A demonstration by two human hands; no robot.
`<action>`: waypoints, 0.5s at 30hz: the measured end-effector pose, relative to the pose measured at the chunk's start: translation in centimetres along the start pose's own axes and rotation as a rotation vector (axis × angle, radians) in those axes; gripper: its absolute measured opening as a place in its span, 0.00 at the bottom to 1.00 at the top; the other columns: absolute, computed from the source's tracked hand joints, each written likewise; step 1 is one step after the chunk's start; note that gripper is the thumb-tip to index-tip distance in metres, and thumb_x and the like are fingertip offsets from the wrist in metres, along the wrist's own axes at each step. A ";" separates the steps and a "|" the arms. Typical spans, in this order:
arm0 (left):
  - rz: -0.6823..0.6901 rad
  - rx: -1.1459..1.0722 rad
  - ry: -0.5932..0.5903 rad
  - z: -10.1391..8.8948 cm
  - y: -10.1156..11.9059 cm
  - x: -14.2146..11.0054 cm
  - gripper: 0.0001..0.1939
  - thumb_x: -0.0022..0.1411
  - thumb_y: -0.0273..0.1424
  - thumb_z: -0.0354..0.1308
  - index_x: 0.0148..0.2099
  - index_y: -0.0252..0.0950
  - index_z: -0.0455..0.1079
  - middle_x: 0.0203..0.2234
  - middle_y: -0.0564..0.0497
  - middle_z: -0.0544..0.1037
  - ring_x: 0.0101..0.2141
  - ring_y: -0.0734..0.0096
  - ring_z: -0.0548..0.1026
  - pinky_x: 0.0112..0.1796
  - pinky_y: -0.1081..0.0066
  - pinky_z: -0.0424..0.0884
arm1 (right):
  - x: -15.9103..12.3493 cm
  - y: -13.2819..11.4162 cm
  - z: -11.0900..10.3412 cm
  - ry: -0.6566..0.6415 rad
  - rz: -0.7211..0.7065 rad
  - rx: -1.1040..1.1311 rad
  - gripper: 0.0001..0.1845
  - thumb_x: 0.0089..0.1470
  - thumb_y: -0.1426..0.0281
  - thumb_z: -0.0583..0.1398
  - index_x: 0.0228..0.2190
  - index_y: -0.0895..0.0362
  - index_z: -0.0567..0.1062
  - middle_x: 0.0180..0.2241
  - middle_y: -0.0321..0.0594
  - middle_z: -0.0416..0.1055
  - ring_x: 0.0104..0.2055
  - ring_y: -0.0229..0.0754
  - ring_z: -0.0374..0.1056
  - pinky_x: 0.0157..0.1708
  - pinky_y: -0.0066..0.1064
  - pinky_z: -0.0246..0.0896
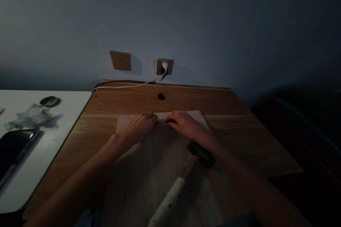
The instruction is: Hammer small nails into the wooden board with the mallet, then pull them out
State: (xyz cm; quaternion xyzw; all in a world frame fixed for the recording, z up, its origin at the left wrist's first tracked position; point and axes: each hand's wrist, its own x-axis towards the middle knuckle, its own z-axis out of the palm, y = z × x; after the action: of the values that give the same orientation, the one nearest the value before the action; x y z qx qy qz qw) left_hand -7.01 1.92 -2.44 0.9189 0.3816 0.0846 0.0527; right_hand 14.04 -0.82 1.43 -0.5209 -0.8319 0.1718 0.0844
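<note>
A pale wooden board (160, 170) lies on the brown wooden table. Over its far part rests my left hand (141, 125), fingers curled together and pointing inward. My right hand (185, 123) faces it a short gap away, with thumb and fingers closed in a pinch. Whatever either hand's fingers hold, if anything, is too small and dark to make out. A hammer (202, 154) lies on the board below my right hand. Its dark head sits beside my right forearm, and its handle, wrapped in white, slants toward the near edge.
The wooden table (247, 131) meets a grey wall with a socket (160, 66), a plug and cables (125, 86). A white table (61, 131) on the left carries a dark phone-like device (16, 149), a crumpled clear wrapper (36, 115) and a round dark item (49, 101).
</note>
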 end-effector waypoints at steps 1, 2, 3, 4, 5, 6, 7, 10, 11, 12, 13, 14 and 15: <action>-0.035 -0.082 0.030 -0.1 -0.1 0.1 0.13 0.72 0.30 0.48 0.37 0.34 0.71 0.32 0.46 0.76 0.29 0.65 0.74 0.31 0.68 0.66 | 0.1 -0.1 0.1 -0.001 0.012 -0.008 0.12 0.59 0.82 0.62 0.38 0.59 0.84 0.40 0.47 0.83 0.44 0.44 0.77 0.48 0.32 0.65; -0.080 -0.193 0.072 -0.1 -0.1 0.1 0.13 0.71 0.30 0.48 0.34 0.35 0.69 0.29 0.48 0.74 0.27 0.67 0.72 0.31 0.69 0.65 | 0.1 -0.2 0.2 -0.003 0.025 -0.015 0.13 0.59 0.82 0.61 0.37 0.59 0.84 0.40 0.47 0.83 0.44 0.44 0.77 0.47 0.32 0.65; -0.136 -0.340 0.117 -0.3 -0.1 0.1 0.14 0.70 0.31 0.48 0.31 0.36 0.67 0.26 0.50 0.71 0.26 0.69 0.70 0.30 0.70 0.63 | 0.1 -0.4 0.2 -0.006 0.038 -0.022 0.14 0.59 0.83 0.60 0.37 0.59 0.84 0.39 0.47 0.83 0.44 0.44 0.77 0.47 0.31 0.65; -0.205 -0.523 0.158 -0.4 0.0 0.1 0.15 0.69 0.32 0.49 0.28 0.37 0.64 0.23 0.52 0.68 0.24 0.71 0.67 0.28 0.71 0.61 | 0.1 -0.5 0.2 -0.010 0.051 -0.029 0.14 0.58 0.84 0.59 0.36 0.60 0.84 0.38 0.48 0.83 0.43 0.45 0.77 0.45 0.31 0.65; -0.283 -0.742 0.181 -0.5 0.1 0.2 0.17 0.68 0.35 0.49 0.26 0.38 0.61 0.20 0.54 0.63 0.22 0.73 0.64 0.26 0.73 0.59 | 0.1 -0.6 0.1 -0.016 0.061 -0.036 0.15 0.57 0.85 0.59 0.35 0.60 0.84 0.38 0.48 0.83 0.42 0.45 0.78 0.44 0.31 0.65; -0.363 -0.983 0.181 -0.5 0.2 0.2 0.18 0.68 0.37 0.49 0.25 0.38 0.59 0.19 0.56 0.59 0.20 0.75 0.60 0.24 0.74 0.56 | 0.1 -0.7 0.1 -0.022 0.068 -0.043 0.15 0.57 0.85 0.59 0.34 0.60 0.84 0.37 0.48 0.83 0.41 0.45 0.78 0.43 0.30 0.65; -0.435 -1.227 0.158 -0.6 0.3 0.3 0.17 0.66 0.38 0.50 0.25 0.38 0.58 0.18 0.58 0.56 0.19 0.77 0.57 0.22 0.75 0.54 | 0.1 -0.7 0.0 -0.030 0.071 -0.050 0.15 0.57 0.85 0.59 0.34 0.60 0.84 0.37 0.48 0.84 0.41 0.45 0.78 0.42 0.30 0.65; -0.589 -1.756 0.066 -0.4 0.7 0.5 0.11 0.58 0.37 0.54 0.27 0.37 0.61 0.17 0.60 0.54 0.17 0.80 0.52 0.19 0.77 0.49 | 0.2 -0.8 -0.2 -0.050 0.060 -0.068 0.14 0.58 0.84 0.59 0.34 0.60 0.84 0.37 0.48 0.84 0.41 0.45 0.78 0.41 0.29 0.65; -0.618 -1.832 0.050 -0.3 0.8 0.5 0.09 0.56 0.36 0.55 0.28 0.36 0.63 0.18 0.60 0.56 0.17 0.80 0.52 0.19 0.78 0.48 | 0.3 -0.8 -0.2 -0.055 0.054 -0.075 0.14 0.58 0.83 0.59 0.35 0.60 0.84 0.37 0.48 0.84 0.41 0.45 0.78 0.41 0.29 0.65; -0.637 -1.866 0.044 -0.3 0.9 0.6 0.09 0.55 0.36 0.56 0.28 0.36 0.64 0.18 0.59 0.59 0.17 0.81 0.53 0.19 0.78 0.48 | 0.3 -0.8 -0.2 -0.059 0.048 -0.083 0.13 0.59 0.83 0.59 0.35 0.60 0.84 0.37 0.48 0.84 0.40 0.45 0.78 0.41 0.29 0.65; -0.648 -1.866 0.042 -0.2 1.0 0.7 0.09 0.54 0.36 0.56 0.28 0.36 0.64 0.19 0.58 0.61 0.17 0.81 0.54 0.19 0.78 0.48 | 0.3 -0.7 -0.2 -0.064 0.041 -0.090 0.13 0.59 0.82 0.59 0.35 0.60 0.84 0.36 0.48 0.84 0.40 0.45 0.78 0.40 0.29 0.65; -0.647 -1.837 0.044 -0.2 1.0 0.7 0.10 0.54 0.38 0.57 0.28 0.36 0.65 0.19 0.57 0.62 0.17 0.81 0.54 0.19 0.77 0.48 | 0.4 -0.7 -0.1 -0.069 0.032 -0.098 0.13 0.59 0.83 0.59 0.35 0.60 0.84 0.36 0.47 0.83 0.40 0.44 0.78 0.40 0.29 0.65; -0.630 -1.773 0.053 -0.2 1.0 0.7 0.11 0.55 0.39 0.56 0.28 0.36 0.65 0.20 0.57 0.62 0.17 0.80 0.55 0.19 0.77 0.48 | 0.4 -0.6 -0.1 -0.076 0.020 -0.107 0.13 0.58 0.83 0.59 0.34 0.60 0.84 0.35 0.47 0.83 0.39 0.44 0.78 0.39 0.28 0.64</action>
State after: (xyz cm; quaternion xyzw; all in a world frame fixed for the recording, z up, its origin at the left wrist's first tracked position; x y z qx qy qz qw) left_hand -5.80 1.72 -1.98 0.3958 0.4099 0.3472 0.7448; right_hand 13.37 -0.71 1.71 -0.5261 -0.8372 0.1477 0.0231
